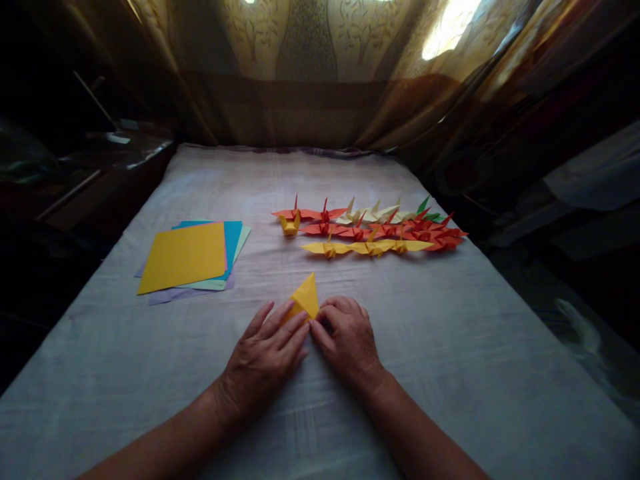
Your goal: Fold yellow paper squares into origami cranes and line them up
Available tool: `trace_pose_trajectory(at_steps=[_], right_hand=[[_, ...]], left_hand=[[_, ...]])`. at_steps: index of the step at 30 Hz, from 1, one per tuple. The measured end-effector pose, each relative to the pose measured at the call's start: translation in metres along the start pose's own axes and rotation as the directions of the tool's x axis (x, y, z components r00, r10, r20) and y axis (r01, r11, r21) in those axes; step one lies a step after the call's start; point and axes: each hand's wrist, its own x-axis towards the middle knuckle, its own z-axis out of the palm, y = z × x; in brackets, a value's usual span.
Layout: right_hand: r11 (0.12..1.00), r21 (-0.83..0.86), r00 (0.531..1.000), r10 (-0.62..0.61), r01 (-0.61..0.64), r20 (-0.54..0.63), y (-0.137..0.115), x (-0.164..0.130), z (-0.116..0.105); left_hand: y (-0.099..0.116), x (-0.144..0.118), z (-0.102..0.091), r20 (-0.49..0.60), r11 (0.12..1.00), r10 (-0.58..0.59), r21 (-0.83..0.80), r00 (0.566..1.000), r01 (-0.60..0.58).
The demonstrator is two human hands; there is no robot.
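Note:
A folded piece of yellow origami paper (307, 296) lies on the cloth in front of me, one pointed corner facing away. My left hand (270, 343) rests flat over its near left part, fingers stretched out and covering much of it. At its lower right corner, my right hand (349, 339) has thumb and forefinger pinched together on the paper's edge. The fingers hide the near side of the fold.
A fanned stack of coloured paper squares (185, 257), yellow on top, lies at the left. Rows of folded paper cranes (373, 230) in red, orange, yellow, cream and green stand at the back right. A white cloth (450, 373) covers the table; a patterned curtain (310, 60) hangs behind.

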Motion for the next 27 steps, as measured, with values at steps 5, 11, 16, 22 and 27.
trace_pose_trajectory(at_steps=[5, 11, 16, 22, 27], right_hand=[[1.0, 0.008, 1.0, 0.004, -0.004, 0.009, -0.001, 0.001, 0.0], [1.0, -0.011, 1.0, -0.018, 0.018, -0.005, 0.001, 0.0, 0.002], [1.0, -0.004, 1.0, -0.018, 0.018, -0.01, 0.003, 0.0, 0.003], [1.0, -0.004, 1.0, -0.013, 0.013, -0.001, 0.004, 0.001, 0.002], [0.998, 0.065, 1.0, -0.001, 0.003, -0.024, 0.008, 0.001, 0.004]], left_hand=[[0.003, -0.007, 0.006, 0.091, 1.0, -0.009, 0.004, 0.996, 0.009], [0.002, -0.015, 0.015, 0.132, 0.999, -0.05, -0.006, 0.99, 0.051], [0.003, -0.016, 0.015, 0.149, 0.998, -0.062, -0.005, 0.987, 0.063], [0.002, -0.015, 0.014, 0.15, 0.999, -0.042, 0.014, 0.988, 0.041], [0.002, -0.014, 0.015, 0.159, 0.999, -0.04, -0.005, 0.987, 0.042]])
